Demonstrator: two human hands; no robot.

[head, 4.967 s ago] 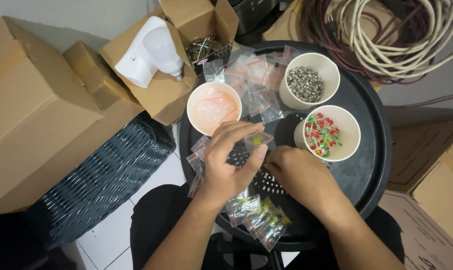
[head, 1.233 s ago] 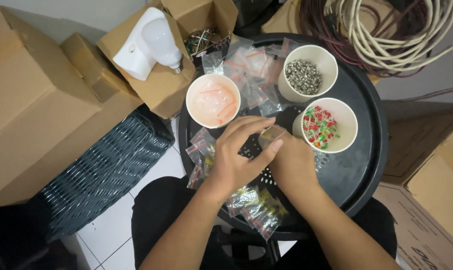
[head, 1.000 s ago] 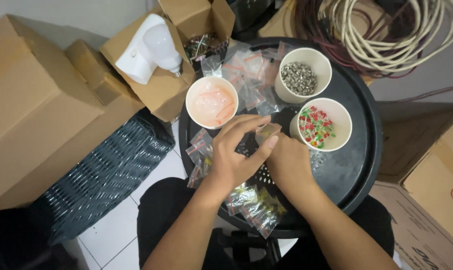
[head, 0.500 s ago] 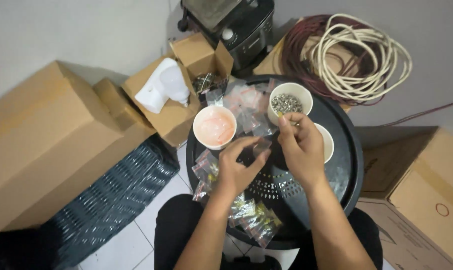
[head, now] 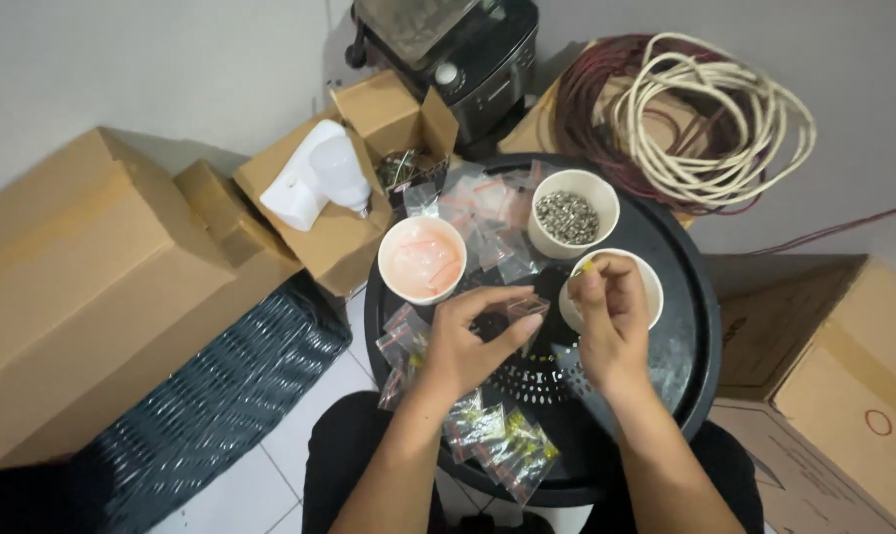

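The round surface [head: 700, 326] is black, with a pattern of small holes near its middle. The far cup [head: 573, 213] is white and holds grey metal bits; the left cup [head: 422, 260] is white with a pale pink inside. The small bags [head: 494, 220] are clear with red strips, and the near bags [head: 497, 445] show yellow and green specks. The boxes [head: 82, 277] are plain brown cardboard, the bulb [head: 314, 178] is white, the woven mat [head: 211, 405] is dark blue-grey, and the coiled cables [head: 705, 119] are cream and dark red.
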